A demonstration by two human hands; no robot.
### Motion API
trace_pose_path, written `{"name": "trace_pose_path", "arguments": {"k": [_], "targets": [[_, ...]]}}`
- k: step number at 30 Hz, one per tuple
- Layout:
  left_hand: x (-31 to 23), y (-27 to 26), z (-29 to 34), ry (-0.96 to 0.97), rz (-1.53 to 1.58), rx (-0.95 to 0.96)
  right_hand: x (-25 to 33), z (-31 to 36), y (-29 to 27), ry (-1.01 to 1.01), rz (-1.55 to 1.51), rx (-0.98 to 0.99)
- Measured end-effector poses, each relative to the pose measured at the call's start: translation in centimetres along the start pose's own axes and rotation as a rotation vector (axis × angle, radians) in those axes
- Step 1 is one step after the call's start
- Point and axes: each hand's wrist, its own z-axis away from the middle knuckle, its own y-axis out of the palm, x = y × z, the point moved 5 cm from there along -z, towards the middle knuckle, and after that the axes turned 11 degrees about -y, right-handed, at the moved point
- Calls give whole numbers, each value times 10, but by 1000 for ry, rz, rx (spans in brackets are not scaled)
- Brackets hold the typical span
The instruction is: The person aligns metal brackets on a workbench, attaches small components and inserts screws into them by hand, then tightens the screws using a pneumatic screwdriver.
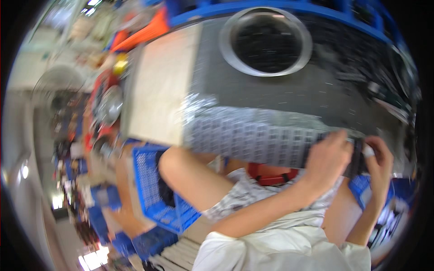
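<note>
A long grey sheet (253,137) with rows of small dark rectangles lies along the near edge of the dark work table (289,95). My left hand (329,156) is over its right end, the fingers bent and closed together. What those fingers pinch is hidden. Just right of it is my right hand (380,158), fingers curled, with a white wrap on one digit. A dark strip (356,158) shows between the two hands. Anything in the right fingers is too blurred to make out. Clear plastic film (199,106) lies crumpled at the sheet's left end.
A metal-rimmed round bowl (228,49) with dark contents stands at the back. Black pieces (357,63) are heaped at the far right. A pale board (165,77) covers the table's left part. A blue crate (149,198) stands beside my knee; a fan (61,86) is further left.
</note>
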Motion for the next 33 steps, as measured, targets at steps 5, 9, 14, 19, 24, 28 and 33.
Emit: {"name": "trace_pose_path", "arguments": {"k": [5, 9, 14, 19, 24, 28, 33], "targets": [[8, 22, 11, 39, -71, -121, -37, -9, -5, 56, 3, -33], [12, 52, 12, 33, -134, -104, -40, -17, -8, -36, 129, -45], [16, 49, 8, 21, -135, -90, -28, -25, -2, -75, 150, -53], [-2, 49, -1, -96, 137, -59, -2, -7, -22, -57, 192, -62], [54, -48, -22, -132, 480, -63, 27, -7, 34, 8, 146, -22], [92, -78, -19, -612, 1169, 271, 40, -4, 34, -115, 260, -25], [51, -71, -13, -637, 1009, 387, 35, -1, 18, -183, 257, 3]]}}
